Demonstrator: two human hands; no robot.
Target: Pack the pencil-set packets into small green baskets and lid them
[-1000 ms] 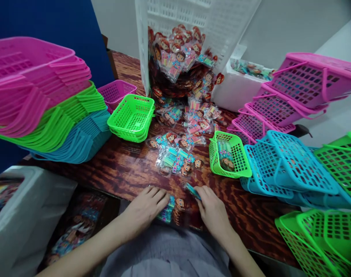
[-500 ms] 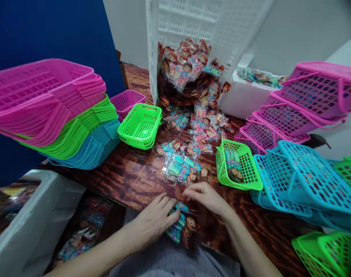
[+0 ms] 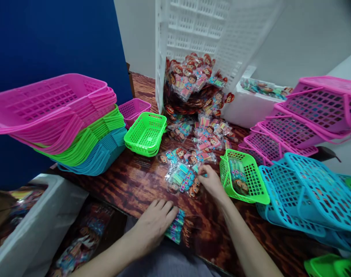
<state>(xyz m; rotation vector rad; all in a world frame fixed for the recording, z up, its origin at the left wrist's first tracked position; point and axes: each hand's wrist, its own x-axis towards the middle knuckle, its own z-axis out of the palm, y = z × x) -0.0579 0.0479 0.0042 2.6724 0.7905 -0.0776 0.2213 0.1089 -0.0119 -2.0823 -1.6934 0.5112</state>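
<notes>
My left hand lies palm down at the table's near edge, its fingers bent over the left end of a small stack of clear packets. Those packets show turquoise and green pieces and brown-haired cartoon heads. Farther out, my right hand pinches the edge of a packet at the right side of a loose pile of similar packets. Its fingertips partly hide that edge. Just right of this hand stands a green basket with a few packets inside.
Nested pink, green and blue baskets tower at left, beside a green basket and a pink one. A white crate on its side spills packets. Filled pink and blue baskets stack up at right. Foam boxes flank the table.
My right hand has moved forward from beside the near stack to the loose pile and now pinches a packet there. My left hand stays at the stack. The view has shifted slightly.
</notes>
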